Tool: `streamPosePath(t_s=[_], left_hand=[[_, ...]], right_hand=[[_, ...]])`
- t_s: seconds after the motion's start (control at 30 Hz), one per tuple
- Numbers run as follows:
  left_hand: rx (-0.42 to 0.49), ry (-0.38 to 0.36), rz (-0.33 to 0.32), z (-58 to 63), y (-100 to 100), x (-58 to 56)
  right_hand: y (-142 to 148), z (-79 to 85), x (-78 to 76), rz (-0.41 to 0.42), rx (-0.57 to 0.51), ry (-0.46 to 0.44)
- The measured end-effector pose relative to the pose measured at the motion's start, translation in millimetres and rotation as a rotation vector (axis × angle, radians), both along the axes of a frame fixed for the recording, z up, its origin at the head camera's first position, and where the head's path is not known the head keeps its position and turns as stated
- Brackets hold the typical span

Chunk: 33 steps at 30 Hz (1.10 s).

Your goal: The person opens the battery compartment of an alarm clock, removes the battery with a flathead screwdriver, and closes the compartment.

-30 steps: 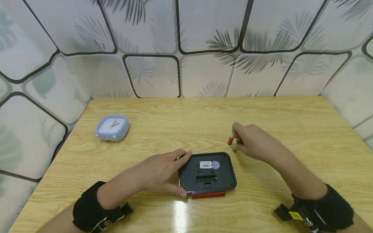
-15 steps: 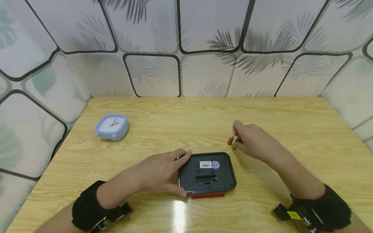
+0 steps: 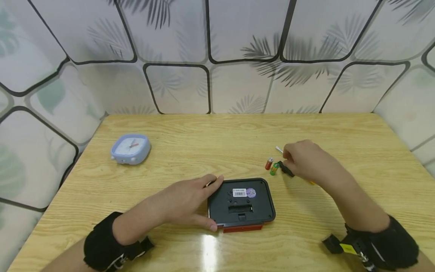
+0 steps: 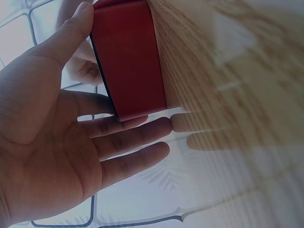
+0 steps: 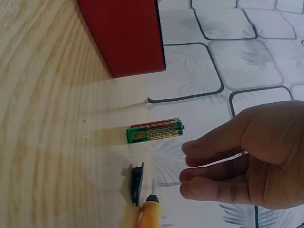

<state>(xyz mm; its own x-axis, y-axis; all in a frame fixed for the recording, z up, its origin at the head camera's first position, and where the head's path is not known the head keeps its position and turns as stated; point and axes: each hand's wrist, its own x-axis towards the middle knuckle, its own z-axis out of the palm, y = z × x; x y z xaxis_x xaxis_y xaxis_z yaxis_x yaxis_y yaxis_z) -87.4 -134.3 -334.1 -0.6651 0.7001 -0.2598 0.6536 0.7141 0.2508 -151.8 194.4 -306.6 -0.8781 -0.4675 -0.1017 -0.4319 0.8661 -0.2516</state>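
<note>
A red box-shaped device with a black back panel (image 3: 251, 211) lies back side up, its battery slot (image 3: 240, 208) uncovered. My left hand (image 3: 187, 202) holds its left end, thumb at the near edge and index finger at the far edge. The other fingers stretch out beneath, as the left wrist view shows. My right hand (image 3: 307, 160) hovers, fingers loosely bent and holding nothing, by a small black cover (image 3: 286, 169) and a screwdriver (image 5: 150, 213) with an orange-yellow handle. Beside them a green battery (image 5: 154, 133) and a red battery (image 3: 269, 163) stand upright.
A light-blue clock (image 3: 130, 149) lies tilted at the back left of the wooden table (image 3: 204, 139). Patterned fabric (image 3: 238, 83) rises behind the table and along its sides. Both wrists wear black straps with cameras.
My right hand has let go of the green battery, which now stands next to the red one, and has moved right, exposing the black cover and screwdriver tip. My left hand stays put.
</note>
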Motion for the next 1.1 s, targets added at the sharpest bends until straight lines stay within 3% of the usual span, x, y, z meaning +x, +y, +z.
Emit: streamPosePath(t_s=[0.17,0.4,1.1], left_hand=[[0.008,0.017,-0.007,-0.4,-0.9,0.8],[0.008,0.014,-0.014,0.1,-0.6,0.4],[0.0,0.004,-0.005,1.1,-0.4,-0.2]], right_hand=[[0.9,-8.9,-5.5,0.015,0.047,-0.09],[1.9,-18.5,-7.0,0.002,0.063,-0.145],[-0.8,-25.5,-4.7,0.051,0.165,-0.128]])
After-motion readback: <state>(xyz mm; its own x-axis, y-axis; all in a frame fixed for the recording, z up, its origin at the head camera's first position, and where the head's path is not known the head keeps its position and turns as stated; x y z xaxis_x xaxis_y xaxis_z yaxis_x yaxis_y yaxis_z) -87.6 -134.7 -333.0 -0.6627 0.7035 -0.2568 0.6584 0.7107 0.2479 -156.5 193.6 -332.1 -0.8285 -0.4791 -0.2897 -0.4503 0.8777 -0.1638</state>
